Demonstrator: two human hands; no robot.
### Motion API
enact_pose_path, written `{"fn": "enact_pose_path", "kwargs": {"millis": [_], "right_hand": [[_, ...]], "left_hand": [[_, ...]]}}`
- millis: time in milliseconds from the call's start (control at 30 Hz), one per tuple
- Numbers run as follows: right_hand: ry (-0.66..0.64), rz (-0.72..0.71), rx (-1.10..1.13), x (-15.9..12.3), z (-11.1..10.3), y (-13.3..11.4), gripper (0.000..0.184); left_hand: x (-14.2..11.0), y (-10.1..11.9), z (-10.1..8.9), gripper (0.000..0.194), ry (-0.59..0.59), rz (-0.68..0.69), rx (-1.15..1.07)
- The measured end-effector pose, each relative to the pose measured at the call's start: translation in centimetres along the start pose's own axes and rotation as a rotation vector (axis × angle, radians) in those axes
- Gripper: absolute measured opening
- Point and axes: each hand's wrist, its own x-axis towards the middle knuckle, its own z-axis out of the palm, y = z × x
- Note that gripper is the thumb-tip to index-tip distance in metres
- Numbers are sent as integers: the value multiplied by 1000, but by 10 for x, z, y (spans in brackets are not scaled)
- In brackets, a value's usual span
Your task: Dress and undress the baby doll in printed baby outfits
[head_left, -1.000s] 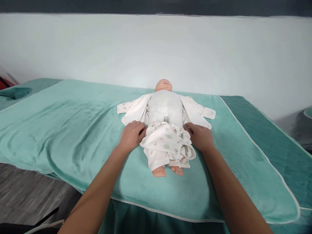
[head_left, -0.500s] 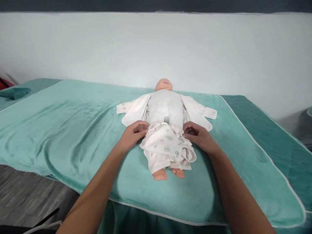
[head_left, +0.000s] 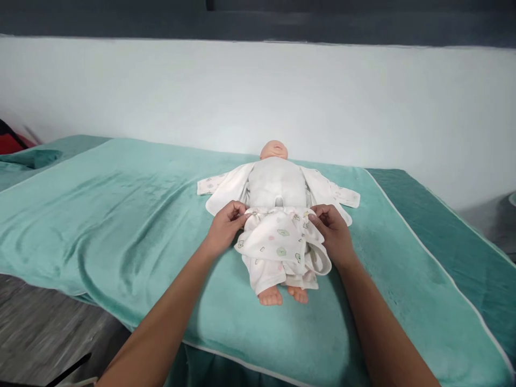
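You have a light green blanket (head_left: 141, 177) over a darker green cover (head_left: 431, 220), visible along the blanket's right edge. Behind the far edge, note a white wall (head_left: 161, 91) below a dark band (head_left: 121, 21). Gray floor (head_left: 44, 317) adjoins the near-left edge.

Matt cloth trousers (head_left: 278, 242), velvety plush blanket (head_left: 153, 226)

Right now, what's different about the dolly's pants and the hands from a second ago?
The left hand has moved inward a little, and it and the right hand now pinch the waistband of the pants, one at each side. The waistband looks straighter and spread wider. The doll still lies on its back, its open shirt spread on the green blanket.
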Motion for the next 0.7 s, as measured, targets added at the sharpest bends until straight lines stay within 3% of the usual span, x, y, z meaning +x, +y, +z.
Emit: {"fn": "enact_pose_path", "kwargs": {"millis": [167, 267, 367, 533, 700], "right_hand": [[159, 11, 18, 12, 12, 0, 31], [172, 0, -1, 24, 17, -2, 28], [141, -94, -166, 40, 19, -7, 20], [52, -248, -542, 69, 21, -14, 13], [85, -226, -466, 78, 33, -2, 11]], "left_hand": [[19, -2, 12, 20, 197, 130, 65], [35, -3, 13, 19, 266, 191, 156], [52, -4, 10, 19, 270, 202, 173], [73, -10, 4, 21, 380, 55, 252], [78, -18, 2, 21, 347, -114, 156]]}}
